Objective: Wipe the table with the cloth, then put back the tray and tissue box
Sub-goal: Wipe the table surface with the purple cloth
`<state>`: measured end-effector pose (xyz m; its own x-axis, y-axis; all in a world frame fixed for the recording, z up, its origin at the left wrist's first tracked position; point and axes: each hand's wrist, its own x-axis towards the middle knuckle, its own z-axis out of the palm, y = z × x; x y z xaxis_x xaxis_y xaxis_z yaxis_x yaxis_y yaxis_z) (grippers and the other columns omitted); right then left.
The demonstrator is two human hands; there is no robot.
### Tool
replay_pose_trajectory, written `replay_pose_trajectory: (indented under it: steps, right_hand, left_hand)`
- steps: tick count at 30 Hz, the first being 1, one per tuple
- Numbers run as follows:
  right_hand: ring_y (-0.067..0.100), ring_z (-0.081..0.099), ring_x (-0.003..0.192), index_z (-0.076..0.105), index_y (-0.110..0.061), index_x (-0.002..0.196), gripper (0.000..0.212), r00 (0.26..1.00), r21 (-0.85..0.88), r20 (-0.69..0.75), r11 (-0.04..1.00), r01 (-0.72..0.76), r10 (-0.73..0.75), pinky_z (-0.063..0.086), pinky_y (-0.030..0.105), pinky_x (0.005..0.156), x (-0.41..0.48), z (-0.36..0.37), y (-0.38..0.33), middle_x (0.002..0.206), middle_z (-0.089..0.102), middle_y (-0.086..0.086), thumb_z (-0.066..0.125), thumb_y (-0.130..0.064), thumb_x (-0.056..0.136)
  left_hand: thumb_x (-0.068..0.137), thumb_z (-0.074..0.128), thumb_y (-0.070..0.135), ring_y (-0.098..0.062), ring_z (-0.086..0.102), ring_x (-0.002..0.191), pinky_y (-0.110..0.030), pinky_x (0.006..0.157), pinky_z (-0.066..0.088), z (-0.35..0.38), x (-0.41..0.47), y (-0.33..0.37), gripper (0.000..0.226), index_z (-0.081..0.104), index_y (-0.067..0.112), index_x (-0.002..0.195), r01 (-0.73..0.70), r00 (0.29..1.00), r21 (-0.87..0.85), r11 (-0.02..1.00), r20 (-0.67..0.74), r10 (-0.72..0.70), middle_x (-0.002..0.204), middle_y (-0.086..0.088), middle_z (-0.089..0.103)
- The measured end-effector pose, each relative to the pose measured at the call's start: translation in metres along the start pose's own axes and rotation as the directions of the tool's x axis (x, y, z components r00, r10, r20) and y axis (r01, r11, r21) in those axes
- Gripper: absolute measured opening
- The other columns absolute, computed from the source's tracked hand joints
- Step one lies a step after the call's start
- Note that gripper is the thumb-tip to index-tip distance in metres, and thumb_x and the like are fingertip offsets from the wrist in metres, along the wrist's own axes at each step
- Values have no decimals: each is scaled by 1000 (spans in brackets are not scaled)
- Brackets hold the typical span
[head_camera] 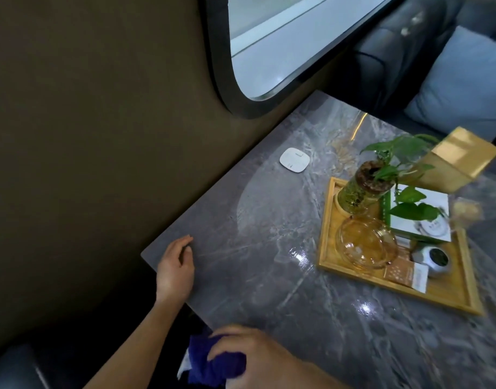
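A grey marble table (pixel 269 226) runs along a dark wall. My left hand (pixel 175 266) rests on the table's near left corner, fingers loosely curled, holding nothing. My right hand (pixel 258 352) sits at the near edge, shut on a dark blue cloth (pixel 216 363) that is bunched up below the table edge. A wooden tray (pixel 329 220) stands at the right, carrying a potted plant in a glass jar (pixel 359 189), an amber glass ashtray (pixel 366 242), a white card and a small round tin. A gold tissue box (pixel 460 158) stands behind the tray.
A small white square device (pixel 294 160) lies on the table near the wall. A dark-framed window is above it. A dark sofa with a light blue cushion (pixel 465 80) sits beyond the far end. Bright reflections dot the glossy tabletop.
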<state>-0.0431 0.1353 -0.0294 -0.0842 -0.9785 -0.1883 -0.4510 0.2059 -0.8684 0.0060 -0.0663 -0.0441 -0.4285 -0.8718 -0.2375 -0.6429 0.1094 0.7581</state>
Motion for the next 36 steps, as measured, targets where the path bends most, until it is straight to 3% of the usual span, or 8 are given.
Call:
replay_pose_trajectory:
  steps: [3,8,11,14,17,26,31,36]
  right_hand:
    - [-8,51,104,69,-19,100,45,993,202,-83,977,-61,79,34,5,93,13,-47,-6,116,56,-3,72,-6,58]
    - [4,54,100,70,-20,97,45,917,45,-380,993,-112,121,34,2,89,53,-157,4,111,60,-7,66,-9,54]
    - [13,52,109,62,-24,113,52,863,-42,-466,970,-241,194,35,13,91,80,-213,33,121,59,2,69,-3,66]
    - [25,19,141,31,-35,140,71,855,-391,-368,773,-499,365,16,38,114,97,-243,74,154,21,8,66,-33,79]
    - [30,-6,144,9,-48,142,76,831,-534,-406,639,-553,380,2,51,114,104,-238,99,158,-5,6,51,-61,80]
    - [37,40,123,55,-14,121,45,686,-315,-712,806,-502,149,33,46,108,107,-183,94,133,48,17,64,-35,82]
    - [36,42,125,58,-13,119,43,716,-309,-681,825,-474,156,34,45,105,84,-133,77,133,51,17,66,-30,80]
    - [39,56,114,70,-7,102,44,775,-414,-631,856,-309,-25,44,53,99,61,-71,48,116,63,22,78,-16,60]
  left_hand:
    - [95,41,32,-17,41,131,-37,108,33,-5,18,3,42,44,18,134,-108,991,290,951,113,78,142,-2,45]
    - [96,36,34,-20,29,139,-37,115,21,3,23,-4,47,37,14,139,-253,967,454,854,147,208,149,-4,37]
    - [96,36,32,-21,32,137,-37,115,22,4,23,-7,46,40,11,138,-272,962,461,845,124,242,148,-5,40]
    - [96,37,30,-20,32,137,-37,117,22,5,24,-8,46,40,11,137,-290,957,450,845,123,263,147,-5,40]
    - [95,38,32,-20,32,137,-38,116,23,4,24,-10,46,40,13,137,-276,961,436,857,122,247,147,-3,41]
    - [94,38,35,-16,32,137,-39,116,25,4,25,-11,46,41,17,137,-260,966,430,865,117,233,147,1,40]
    - [95,37,35,-17,31,138,-39,116,24,5,24,-12,47,40,17,137,-270,963,440,857,117,244,148,1,40]
    - [96,37,30,-18,33,137,-39,117,23,6,23,-11,46,41,10,137,-334,942,453,827,125,312,146,-6,42]
